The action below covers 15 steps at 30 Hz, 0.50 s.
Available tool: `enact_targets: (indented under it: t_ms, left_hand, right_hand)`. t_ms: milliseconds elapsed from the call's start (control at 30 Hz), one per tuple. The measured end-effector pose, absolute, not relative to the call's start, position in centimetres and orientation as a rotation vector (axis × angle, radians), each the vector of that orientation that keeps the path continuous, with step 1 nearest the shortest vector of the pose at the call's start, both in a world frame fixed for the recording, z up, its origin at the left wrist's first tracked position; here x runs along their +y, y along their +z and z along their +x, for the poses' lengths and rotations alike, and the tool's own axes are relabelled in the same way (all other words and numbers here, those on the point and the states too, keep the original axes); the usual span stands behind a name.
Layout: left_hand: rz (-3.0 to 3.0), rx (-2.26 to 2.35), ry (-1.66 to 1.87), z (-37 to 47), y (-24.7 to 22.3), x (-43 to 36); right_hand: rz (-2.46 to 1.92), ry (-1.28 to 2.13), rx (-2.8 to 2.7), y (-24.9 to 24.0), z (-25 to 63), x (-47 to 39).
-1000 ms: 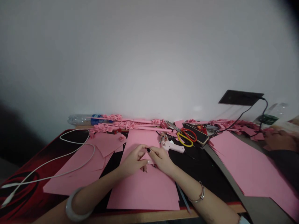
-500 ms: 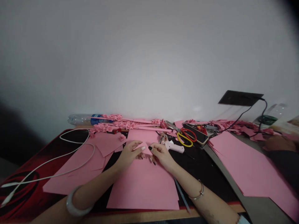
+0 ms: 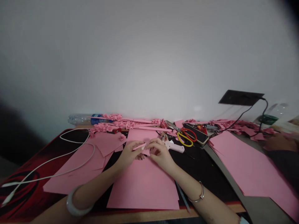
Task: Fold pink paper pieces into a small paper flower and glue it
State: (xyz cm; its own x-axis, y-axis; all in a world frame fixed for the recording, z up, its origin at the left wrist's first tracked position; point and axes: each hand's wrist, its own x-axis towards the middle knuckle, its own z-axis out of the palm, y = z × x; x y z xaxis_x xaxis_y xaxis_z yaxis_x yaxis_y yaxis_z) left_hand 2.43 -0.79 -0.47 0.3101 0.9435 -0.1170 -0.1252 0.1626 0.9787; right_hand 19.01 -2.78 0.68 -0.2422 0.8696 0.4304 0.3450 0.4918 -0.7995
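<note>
A small folded piece of pink paper is held above a large pink sheet in the middle of the table. My left hand pinches its left side, thumb on top. On the right, my right hand has its fingers curled over the paper's other side, the fingertips partly hidden. Just beyond my right hand lies a white glue gun. Scissors with red and yellow handles lie behind it.
Paper flowers and a plastic bottle line the wall. A white cable crosses pink sheets at left. More sheets lie at right, near another person's hand. A phone sits behind the scissors.
My right hand has turned, its fingers now arched over the paper. The small piece has changed from a flat triangle to a narrower, curled shape. My left hand has hardly moved.
</note>
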Motion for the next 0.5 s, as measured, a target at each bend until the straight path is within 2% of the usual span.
enact_targets:
  t_ms: [500]
  left_hand:
    - [1.222, 0.898, 0.859, 2.38, -0.57, -1.04]
  right_hand:
    - [-1.077, 0.857, -1.649, 0.66, 18.75, -2.57]
